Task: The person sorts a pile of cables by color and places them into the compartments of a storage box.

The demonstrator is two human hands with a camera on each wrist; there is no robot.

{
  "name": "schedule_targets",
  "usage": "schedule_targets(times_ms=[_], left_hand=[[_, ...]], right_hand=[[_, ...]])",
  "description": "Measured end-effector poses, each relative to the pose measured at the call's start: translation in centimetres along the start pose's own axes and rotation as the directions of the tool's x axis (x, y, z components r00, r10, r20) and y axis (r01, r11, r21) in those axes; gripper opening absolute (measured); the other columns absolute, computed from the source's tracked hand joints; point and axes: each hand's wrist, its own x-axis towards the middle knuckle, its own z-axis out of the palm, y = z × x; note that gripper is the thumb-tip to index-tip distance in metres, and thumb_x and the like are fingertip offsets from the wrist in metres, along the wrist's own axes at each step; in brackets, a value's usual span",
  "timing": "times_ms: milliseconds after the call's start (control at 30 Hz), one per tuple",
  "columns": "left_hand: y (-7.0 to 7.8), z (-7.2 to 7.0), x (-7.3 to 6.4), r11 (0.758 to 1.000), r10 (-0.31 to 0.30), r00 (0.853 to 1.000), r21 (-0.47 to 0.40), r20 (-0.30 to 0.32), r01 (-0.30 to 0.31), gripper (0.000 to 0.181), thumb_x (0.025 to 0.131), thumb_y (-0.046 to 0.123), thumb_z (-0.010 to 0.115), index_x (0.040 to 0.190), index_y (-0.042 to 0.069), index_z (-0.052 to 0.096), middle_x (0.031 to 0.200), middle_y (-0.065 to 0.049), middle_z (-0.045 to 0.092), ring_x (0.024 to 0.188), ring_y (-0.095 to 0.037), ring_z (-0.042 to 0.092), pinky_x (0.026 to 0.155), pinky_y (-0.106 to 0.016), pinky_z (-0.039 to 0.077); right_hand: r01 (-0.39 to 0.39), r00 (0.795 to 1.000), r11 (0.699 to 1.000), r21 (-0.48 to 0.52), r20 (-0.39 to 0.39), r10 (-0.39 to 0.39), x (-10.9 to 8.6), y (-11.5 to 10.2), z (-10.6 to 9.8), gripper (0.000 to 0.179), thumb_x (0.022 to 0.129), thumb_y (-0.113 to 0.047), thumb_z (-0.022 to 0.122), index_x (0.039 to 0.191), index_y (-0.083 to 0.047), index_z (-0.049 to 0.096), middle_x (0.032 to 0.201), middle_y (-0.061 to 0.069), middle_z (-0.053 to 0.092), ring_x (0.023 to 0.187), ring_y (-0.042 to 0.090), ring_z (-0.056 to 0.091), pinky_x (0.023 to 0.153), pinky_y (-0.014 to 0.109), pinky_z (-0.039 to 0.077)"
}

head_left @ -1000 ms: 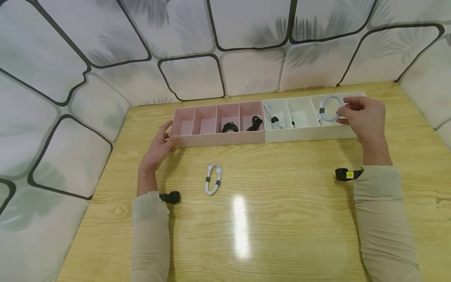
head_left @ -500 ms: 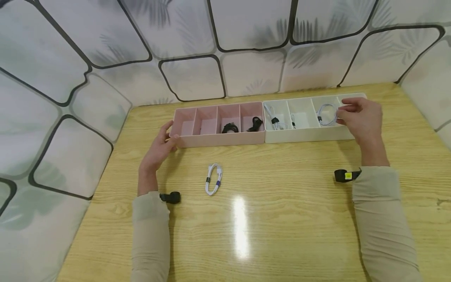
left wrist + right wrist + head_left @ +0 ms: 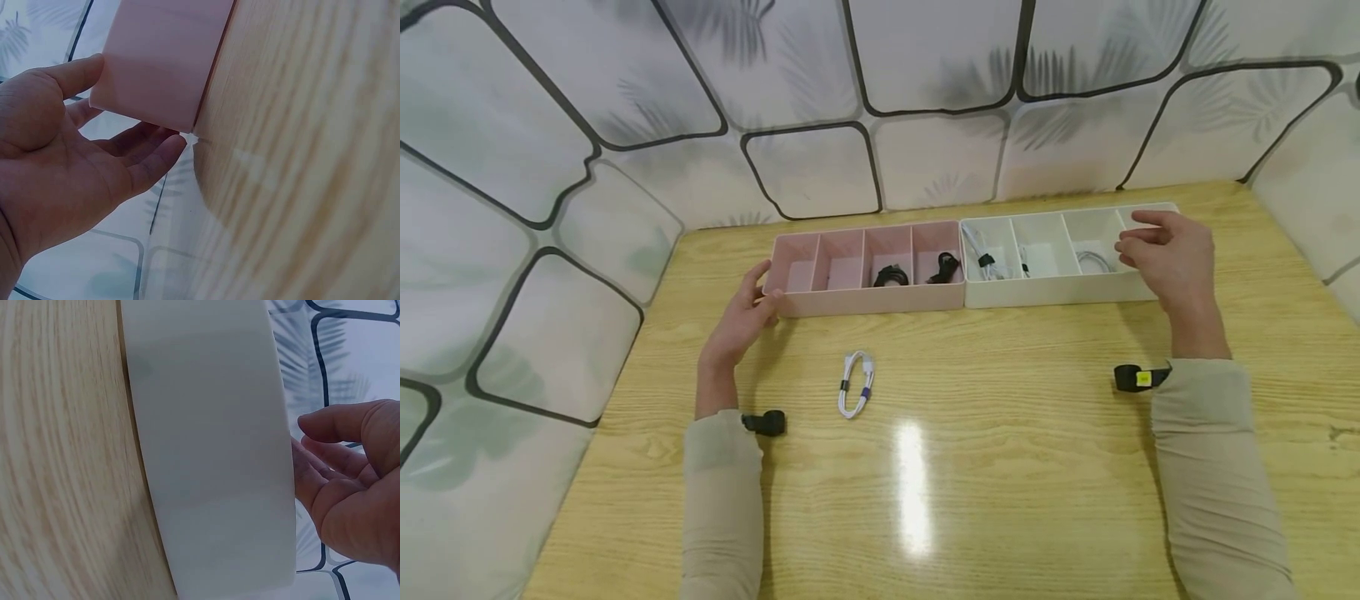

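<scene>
In the head view my left hand (image 3: 737, 319) rests at the left end of the pink divided box (image 3: 868, 302). Its thumb touches the rim, and its loosely bent fingers lie by the end wall, as the left wrist view also shows. Over the right end of the white divided box (image 3: 1060, 290) hovers my right hand (image 3: 1172, 254), thumb and fingertips apart and nothing between them. A coiled white cable (image 3: 1096, 260) lies in the third compartment of the white box, just left of those fingers. The rightmost compartment is partly hidden by the hand.
Another coiled white cable (image 3: 855, 385) with dark ties lies on the wooden table (image 3: 1000, 467), in front of the pink box. Black cables (image 3: 891, 275) sit in two pink compartments. White cables (image 3: 985, 258) occupy the left part of the white box. A patterned wall stands behind.
The coiled white cable moved left and down from my right hand into the white box's third compartment, and the fingers let go of it. My left hand stayed at the pink box.
</scene>
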Motion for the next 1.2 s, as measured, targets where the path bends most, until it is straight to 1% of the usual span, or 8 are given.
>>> schedule_targets(times_ms=[233,467,700,833,1000,1100,1200], left_hand=[[0.2,0.1,-0.1,1.0,-0.008,1.0,-0.021,0.01,0.008,0.063,0.108,0.023,0.043,0.161,0.022,0.009,0.147,-0.027,0.034,0.112,-0.028,0.04,0.091,-0.04,0.039],[0.1,0.0,-0.1,1.0,-0.016,1.0,-0.017,0.006,0.016,0.063,0.108,0.023,0.042,0.161,0.021,0.009,0.148,-0.027,0.033,0.115,-0.029,0.039,0.094,-0.041,0.039],[0.0,-0.1,0.1,1.0,-0.016,1.0,-0.008,0.004,0.016,0.063,0.107,0.024,0.043,0.161,0.021,0.01,0.146,-0.026,0.034,0.109,-0.028,0.04,0.093,-0.042,0.039],[-0.1,-0.1,0.1,1.0,-0.017,1.0,-0.008,0.002,0.017,0.063,0.107,0.025,0.043,0.161,0.021,0.01,0.144,-0.026,0.035,0.109,-0.028,0.04,0.094,-0.042,0.039],[-0.2,-0.2,0.2,1.0,-0.02,1.0,-0.003,0.005,0.02,0.063,0.108,0.024,0.042,0.161,0.022,0.009,0.142,-0.025,0.036,0.107,-0.029,0.041,0.093,-0.041,0.04],[-0.2,-0.2,0.3,1.0,-0.02,1.0,-0.001,0.007,0.02,0.063,0.108,0.024,0.041,0.161,0.023,0.008,0.137,-0.022,0.037,0.103,-0.029,0.041,0.091,-0.041,0.04],[-0.1,-0.1,0.2,1.0,-0.017,1.0,0.0,0.001,0.017,0.062,0.108,0.024,0.042,0.161,0.022,0.01,0.13,-0.02,0.038,0.098,-0.03,0.04,0.089,-0.04,0.039]], right_hand=[[-0.003,1.0,1.0,0.028,-0.001,0.003,-0.1,0.0,-0.1,0.05,0.096,-0.007,0.059,0.143,0.006,0.047,0.08,-0.021,0.062,0.074,-0.006,0.064,0.068,0.012,0.053],[0.003,1.0,0.999,0.034,0.0,-0.003,0.0,-0.1,0.0,0.047,0.096,-0.008,0.059,0.141,0.004,0.051,0.081,-0.02,0.062,0.072,-0.006,0.064,0.067,0.013,0.053],[0.019,1.0,0.999,0.035,0.004,-0.02,-0.2,-0.3,0.4,0.043,0.097,-0.009,0.059,0.138,0.001,0.055,0.084,-0.016,0.061,0.073,-0.005,0.064,0.066,0.014,0.053],[0.014,1.0,0.999,0.049,0.015,-0.015,-0.4,-0.5,0.6,0.041,0.099,-0.01,0.056,0.139,0.001,0.054,0.087,-0.014,0.062,0.074,-0.003,0.066,0.067,0.015,0.054],[-0.025,0.999,0.995,0.098,0.036,0.021,-0.6,-0.9,0.9,0.042,0.101,-0.015,0.053,0.14,0.0,0.052,0.089,-0.012,0.064,0.073,0.0,0.068,0.066,0.018,0.055],[-0.041,0.998,0.986,0.162,0.049,0.034,-0.8,-1.1,1.0,0.043,0.102,-0.02,0.053,0.141,-0.001,0.052,0.09,-0.01,0.064,0.07,0.003,0.069,0.062,0.02,0.056],[-0.038,0.998,0.97,0.24,0.061,0.024,-0.9,-1.1,1.2,0.045,0.102,-0.028,0.054,0.139,-0.001,0.054,0.091,-0.006,0.065,0.067,0.007,0.07,0.059,0.022,0.056]])
